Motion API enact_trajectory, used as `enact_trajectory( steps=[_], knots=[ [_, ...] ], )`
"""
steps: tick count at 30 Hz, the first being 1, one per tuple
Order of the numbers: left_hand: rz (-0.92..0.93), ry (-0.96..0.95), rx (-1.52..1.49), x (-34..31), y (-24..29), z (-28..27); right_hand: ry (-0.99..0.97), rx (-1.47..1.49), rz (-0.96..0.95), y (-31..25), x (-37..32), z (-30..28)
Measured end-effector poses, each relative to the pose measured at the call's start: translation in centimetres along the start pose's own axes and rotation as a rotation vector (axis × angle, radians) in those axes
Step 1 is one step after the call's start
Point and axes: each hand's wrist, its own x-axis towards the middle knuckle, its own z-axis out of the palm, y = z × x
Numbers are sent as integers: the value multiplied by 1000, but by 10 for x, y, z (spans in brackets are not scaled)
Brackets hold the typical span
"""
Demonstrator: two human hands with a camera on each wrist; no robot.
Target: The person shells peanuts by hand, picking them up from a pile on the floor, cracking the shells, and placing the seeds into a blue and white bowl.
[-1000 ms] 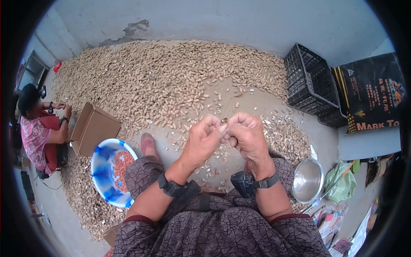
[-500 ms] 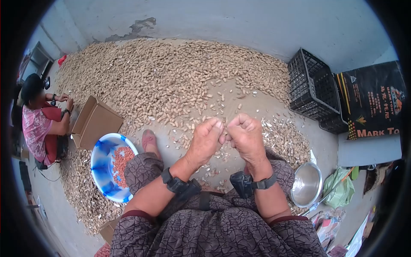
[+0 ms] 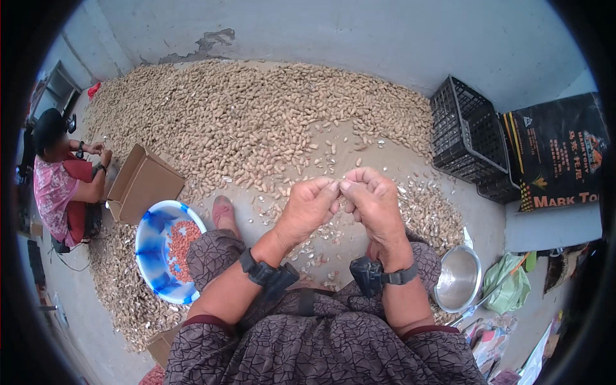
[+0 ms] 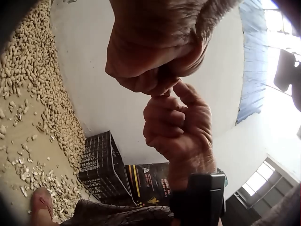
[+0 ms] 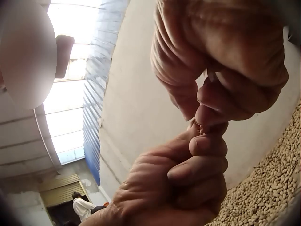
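Note:
In the head view my left hand (image 3: 307,206) and right hand (image 3: 375,200) meet fingertip to fingertip in front of my lap. Both pinch a peanut (image 5: 200,129) between thumbs and curled fingers; just a sliver of its tan shell shows in the right wrist view, the rest hidden by the fingertips. Below them, broken shells (image 3: 314,251) lie scattered on the floor. To the left stands a blue and white basin (image 3: 149,247) with pink shelled peanuts (image 3: 182,247) in it. A big heap of unshelled peanuts (image 3: 244,122) spreads beyond my hands.
A cardboard box (image 3: 151,179) stands left, with another seated person (image 3: 64,186) behind it. At right are black plastic crates (image 3: 465,141), a black printed sack (image 3: 558,154), a steel bowl (image 3: 459,279) and a green bag (image 3: 508,285). Shells (image 3: 433,212) pile beside my right knee.
The hands drew slightly apart half a second ago and are together again now. A brownish bit seen between the fingertips one second ago no longer shows in the head view.

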Motion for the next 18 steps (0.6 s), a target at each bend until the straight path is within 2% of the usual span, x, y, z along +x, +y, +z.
enact_trajectory(
  steps=[1, 2, 4, 7, 10, 14, 18],
  knots=[
    [51, 8, 126, 0, -1, 0, -17, -26, -4, 0, 0, -1],
    [49, 9, 125, -1, 0, -1, -33, -52, -7, 1, 0, -1],
    [-18, -55, -69, -2, 2, -2, -17, -29, 8, 4, 1, -4],
    [-24, -112, -172, -2, 8, -2, -1, -19, 22, 3, 1, -4],
    [-77, -68, -89, 1, 5, -2, -9, -32, 23, 4, 2, -4],
    [-80, -91, -140, 1, 4, -6, -24, 11, 27, 3, 1, -4],
    [-25, -97, -130, 0, 4, -7, -33, 37, 24, 6, 2, -4]
  ],
)
